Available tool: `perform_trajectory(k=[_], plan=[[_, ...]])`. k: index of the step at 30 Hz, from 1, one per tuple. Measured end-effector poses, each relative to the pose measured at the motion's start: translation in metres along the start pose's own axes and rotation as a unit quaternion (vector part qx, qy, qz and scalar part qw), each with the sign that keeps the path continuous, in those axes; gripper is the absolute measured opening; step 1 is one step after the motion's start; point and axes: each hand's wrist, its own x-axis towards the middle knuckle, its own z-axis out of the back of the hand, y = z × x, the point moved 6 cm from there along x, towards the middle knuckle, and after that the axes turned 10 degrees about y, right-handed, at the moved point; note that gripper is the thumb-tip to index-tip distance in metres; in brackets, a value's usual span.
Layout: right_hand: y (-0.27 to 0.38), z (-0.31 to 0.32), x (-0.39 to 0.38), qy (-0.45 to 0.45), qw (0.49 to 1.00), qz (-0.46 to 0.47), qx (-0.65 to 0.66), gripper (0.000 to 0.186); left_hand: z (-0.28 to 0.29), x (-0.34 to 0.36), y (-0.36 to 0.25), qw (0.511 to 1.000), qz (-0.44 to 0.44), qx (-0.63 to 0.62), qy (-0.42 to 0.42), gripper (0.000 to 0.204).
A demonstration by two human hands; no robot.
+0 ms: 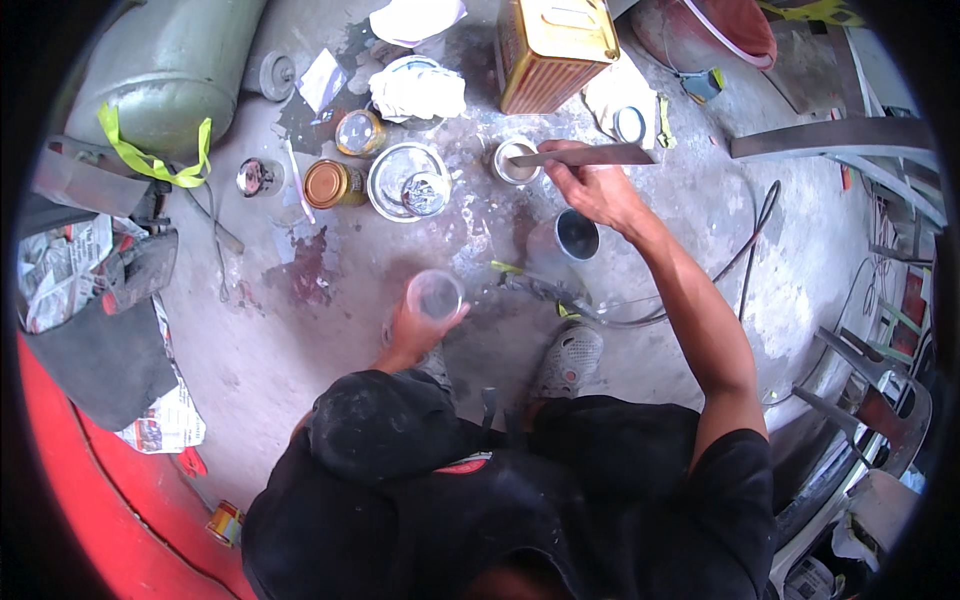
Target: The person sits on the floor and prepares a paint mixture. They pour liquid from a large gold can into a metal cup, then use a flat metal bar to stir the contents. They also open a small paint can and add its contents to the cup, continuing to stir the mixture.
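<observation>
On the stained concrete floor (330, 330), the right hand (590, 185) grips a flat stick (590, 155) in a small tin (515, 160); the left hand (415, 325) clasps a clear cup (436, 294).

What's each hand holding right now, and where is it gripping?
The left hand holds a clear plastic cup around its side. The right hand grips a flat metal strip near its middle, one end in a small open can.
</observation>
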Motion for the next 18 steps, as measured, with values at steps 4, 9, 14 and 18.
perform_trajectory(k=[4, 9, 14, 18], plan=[[0.009, -0.002, 0.007, 0.001, 0.997, 0.032, -0.069, 0.026, -0.001, -0.032, 0.008, 0.999, -0.017, 0.019, 0.047, 0.064], [-0.001, -0.008, 0.007, 0.012, 0.977, 0.101, -0.186, 0.02, -0.008, -0.03, 0.009, 0.979, -0.156, 0.133, -0.01, 0.063], [-0.004, -0.012, 0.013, 0.01, 0.995, 0.014, -0.096, 0.024, -0.012, -0.028, 0.012, 0.972, -0.176, 0.15, -0.03, 0.063], [0.005, -0.006, 0.012, -0.093, 0.979, 0.116, -0.139, 0.021, -0.016, -0.027, 0.014, 0.966, -0.205, 0.155, -0.04, 0.065]])
